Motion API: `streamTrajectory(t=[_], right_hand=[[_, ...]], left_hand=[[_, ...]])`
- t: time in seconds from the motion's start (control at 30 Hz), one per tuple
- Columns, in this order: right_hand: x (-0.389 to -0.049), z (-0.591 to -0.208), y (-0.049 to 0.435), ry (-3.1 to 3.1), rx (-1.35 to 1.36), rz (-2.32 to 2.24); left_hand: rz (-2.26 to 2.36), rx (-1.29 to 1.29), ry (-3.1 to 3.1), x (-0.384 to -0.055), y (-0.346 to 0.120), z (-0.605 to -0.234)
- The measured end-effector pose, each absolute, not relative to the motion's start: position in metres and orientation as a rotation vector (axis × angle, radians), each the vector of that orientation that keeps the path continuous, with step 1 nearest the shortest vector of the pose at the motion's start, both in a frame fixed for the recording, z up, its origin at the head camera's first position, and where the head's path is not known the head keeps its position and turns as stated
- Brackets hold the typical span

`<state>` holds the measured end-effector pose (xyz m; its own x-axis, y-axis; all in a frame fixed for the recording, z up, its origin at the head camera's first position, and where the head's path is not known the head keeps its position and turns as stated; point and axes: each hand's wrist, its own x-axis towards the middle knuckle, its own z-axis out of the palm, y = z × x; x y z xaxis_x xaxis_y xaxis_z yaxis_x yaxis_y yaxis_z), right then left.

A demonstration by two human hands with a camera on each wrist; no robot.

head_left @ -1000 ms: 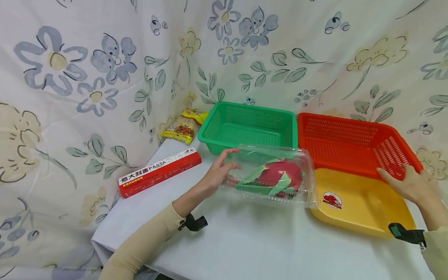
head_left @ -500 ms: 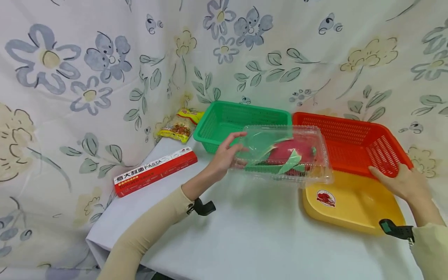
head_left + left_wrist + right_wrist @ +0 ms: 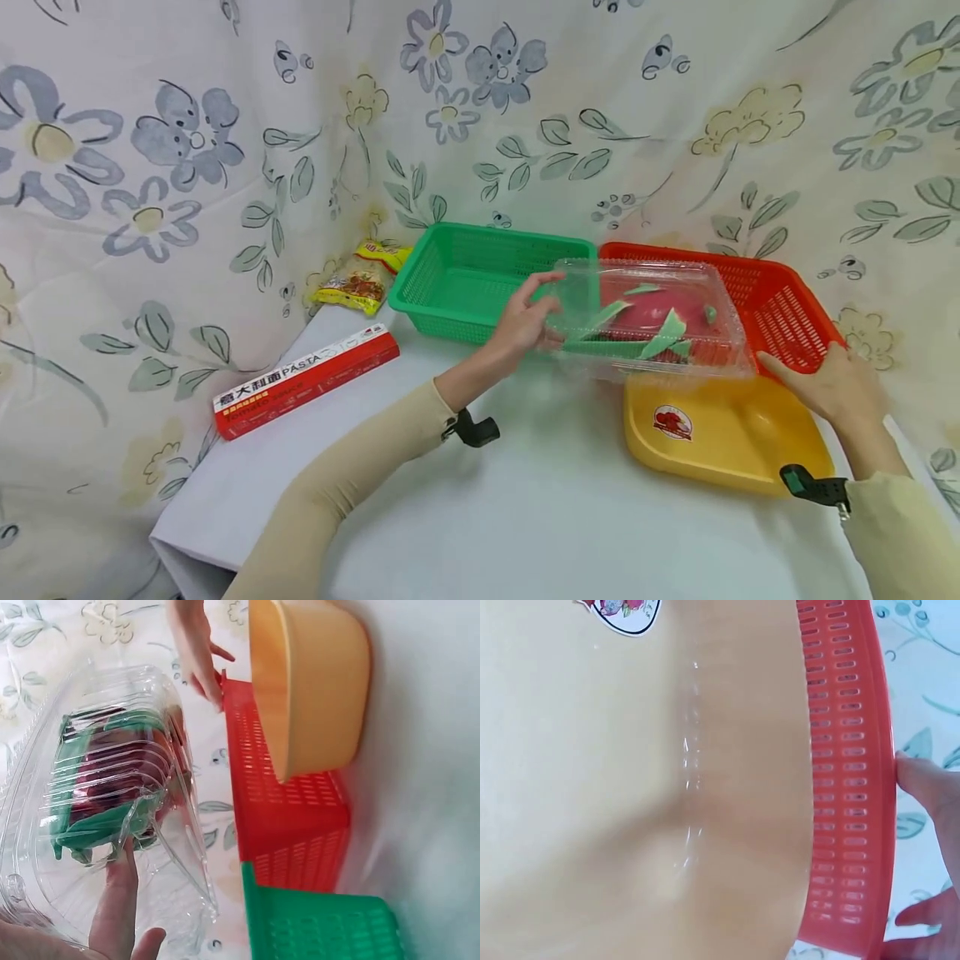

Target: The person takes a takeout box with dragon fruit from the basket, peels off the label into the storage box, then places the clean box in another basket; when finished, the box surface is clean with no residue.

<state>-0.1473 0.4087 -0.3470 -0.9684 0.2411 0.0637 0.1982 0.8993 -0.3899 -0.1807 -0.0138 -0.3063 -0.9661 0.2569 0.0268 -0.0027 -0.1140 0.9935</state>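
Note:
My left hand (image 3: 521, 325) holds a clear plastic box (image 3: 585, 287) by its left end, up in front of the baskets. A red dragon fruit (image 3: 660, 310) with green scales shows inside it. In the left wrist view, my fingers lie under the box's ribbed end. My right hand (image 3: 843, 387) grips the right front corner of the red basket (image 3: 787, 321). The right wrist view shows the thumb at the basket's rim (image 3: 889, 787) and curled fingers lower down. From the head view, the box overlaps the red basket's left part.
A yellow basin (image 3: 720, 433) with a round sticker stands in front of the red basket. The green basket (image 3: 450, 321) stands to its left. A red pasta box (image 3: 307, 383) and a yellow food packet (image 3: 356, 287) lie further left, near the floral cloth (image 3: 225, 283).
The left hand has carried the clear box right and upward, from in front of the green basket to over the red basket's front. The right hand stays at the red basket's corner.

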Motion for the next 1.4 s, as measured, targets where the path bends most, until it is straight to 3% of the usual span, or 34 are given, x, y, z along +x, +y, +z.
streamTrajectory(t=[0.27,0.57,1.0,1.4], right_hand=[[-0.143,-0.351,0.407,-2.910,-0.383,0.561],[-0.160,-0.335,0.405,-2.865,-0.397,0.621],[-0.160,-0.342,0.410,-2.891,-0.467,0.700],[-0.155,-0.340,0.413,-2.928,-0.499,0.702]], left_hand=[[2.288,0.349,1.890,-0.205,0.043,-0.306],[2.323,0.383,2.015,-0.241,0.085,-0.292],[2.056,0.278,2.378,-0.287,0.139,-0.310],[1.717,0.403,2.642,-0.316,0.174,-0.313]])
